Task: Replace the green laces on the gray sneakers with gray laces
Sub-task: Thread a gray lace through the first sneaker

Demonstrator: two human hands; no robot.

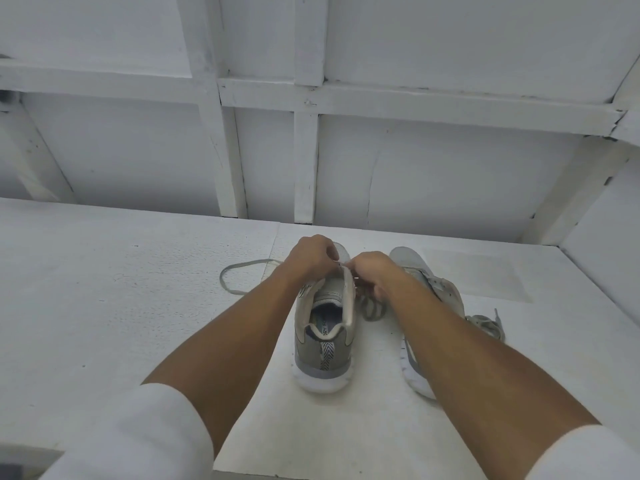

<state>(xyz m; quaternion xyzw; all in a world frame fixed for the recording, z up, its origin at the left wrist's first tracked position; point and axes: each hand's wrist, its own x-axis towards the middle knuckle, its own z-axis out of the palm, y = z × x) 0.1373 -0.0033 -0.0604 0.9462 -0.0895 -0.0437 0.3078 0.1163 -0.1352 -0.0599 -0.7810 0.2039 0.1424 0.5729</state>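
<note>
Two gray sneakers stand heel-toward-me on the white table. The left sneaker (323,344) is upright, its opening facing up. My left hand (311,256) is closed over its eyelet area near the toe, and my right hand (372,273) pinches a gray lace (372,310) at the shoe's right edge; the lace bunches between the two shoes. Another stretch of gray lace (235,271) loops out to the left on the table. The right sneaker (420,271) is mostly hidden under my right forearm. A knotted bundle of laces (486,323) lies to its right.
The white table (104,306) runs wide to the left and right. A white framed wall (304,150) rises right behind it, and a side wall (606,220) closes the right end. White sleeves cover both upper arms.
</note>
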